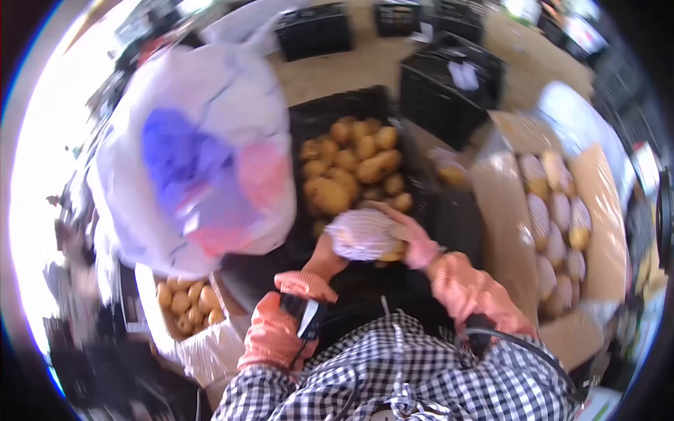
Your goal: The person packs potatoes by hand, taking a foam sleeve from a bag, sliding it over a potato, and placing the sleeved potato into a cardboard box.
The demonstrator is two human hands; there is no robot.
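Observation:
A large potato in a white foam net [364,235] is held between my two hands, over the near end of a black crate. My left hand [327,257] grips its left side, with the fingers mostly hidden behind the net. On the other side my right hand [413,237] is closed round the potato's right end, where some bare yellow skin shows below the net. Just beyond them, loose potatoes [345,163] of mixed sizes fill the black-lined crate [340,105].
At the right stands an open cardboard box [500,224] with several netted potatoes [554,210]. A big white plastic bag [246,84] bulges at the left, above a carton of smaller potatoes [188,305]. Black crates [449,88] stand farther back. Another netted potato [449,168] lies beside the box.

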